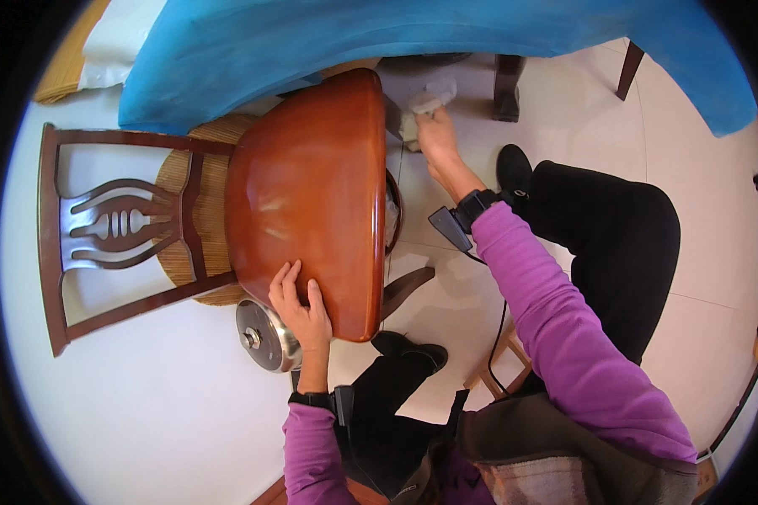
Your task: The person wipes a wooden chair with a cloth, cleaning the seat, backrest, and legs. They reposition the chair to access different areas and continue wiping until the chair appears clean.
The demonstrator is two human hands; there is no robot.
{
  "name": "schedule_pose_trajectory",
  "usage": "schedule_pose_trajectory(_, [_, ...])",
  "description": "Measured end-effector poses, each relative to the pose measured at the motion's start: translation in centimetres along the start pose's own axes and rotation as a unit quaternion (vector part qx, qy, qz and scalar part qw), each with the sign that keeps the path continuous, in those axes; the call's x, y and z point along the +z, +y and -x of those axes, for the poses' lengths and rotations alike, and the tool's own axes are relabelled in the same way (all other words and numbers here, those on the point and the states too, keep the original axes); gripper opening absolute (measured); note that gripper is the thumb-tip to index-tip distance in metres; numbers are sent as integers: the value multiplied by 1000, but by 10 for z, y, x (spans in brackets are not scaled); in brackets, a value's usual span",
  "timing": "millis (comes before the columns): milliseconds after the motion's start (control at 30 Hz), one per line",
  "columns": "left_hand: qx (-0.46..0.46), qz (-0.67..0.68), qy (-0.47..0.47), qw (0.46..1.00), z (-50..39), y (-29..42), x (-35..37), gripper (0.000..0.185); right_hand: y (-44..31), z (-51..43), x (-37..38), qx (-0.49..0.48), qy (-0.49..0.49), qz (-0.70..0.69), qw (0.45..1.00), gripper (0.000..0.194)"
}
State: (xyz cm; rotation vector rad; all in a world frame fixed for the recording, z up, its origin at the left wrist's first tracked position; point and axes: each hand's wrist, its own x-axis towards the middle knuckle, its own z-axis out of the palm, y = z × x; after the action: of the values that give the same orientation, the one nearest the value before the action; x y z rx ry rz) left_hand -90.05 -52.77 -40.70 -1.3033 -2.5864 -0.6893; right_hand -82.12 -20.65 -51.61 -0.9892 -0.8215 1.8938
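Observation:
A brown wooden chair with a glossy seat (309,189) stands before me, its carved backrest (117,224) to the left against a white wall. My left hand (303,312) lies on the near edge of the seat, fingers spread, holding nothing. Beyond the seat's far right side, my right hand (441,142) grips a crumpled whitish cloth (424,104), slightly blurred. The cloth is beside the chair's far front leg (391,117); whether it touches the leg I cannot tell. Nearer to me, the other front leg (410,290) curves out over the floor.
Blue fabric (417,25) hangs along the top, with a dark furniture leg (508,88) below it. A lidded metal pot (266,338) stands near my left hand. Behind the chair is a round, ribbed tan object (211,271). A small wooden stool (508,360) is beneath me, a cable (499,334) beside it.

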Motion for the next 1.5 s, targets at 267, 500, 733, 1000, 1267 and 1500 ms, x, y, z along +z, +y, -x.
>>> schedule_pose_trajectory(267, [-13, -6, -21, 1000, -3, 3, -2, 34, -13, -45, 25, -54, -113, -112, 986, 31])
schedule_pose_trajectory(500, [-46, 22, -30, 998, -4, 0, -1, 36, 9, -83, 28, -213, -155, 167, 950, 28])
schedule_pose_trajectory(733, [-46, 21, -40, 998, -4, 0, 0, 38, 66, -134, 35, -482, -78, 355, 797, 36])
schedule_pose_trajectory(1000, [-66, 11, -58, 996, -2, 0, -2, 44, 124, -156, -15, 114, -202, 85, 969, 59])
schedule_pose_trajectory(1267, [-63, -9, -93, 994, -3, 0, -6, 45, 253, -203, -92, -97, -136, 513, 842, 56])
schedule_pose_trajectory(1500, [-61, -11, -91, 994, -3, 3, -5, 45, 262, -140, -70, -114, 224, 332, 909, 45])
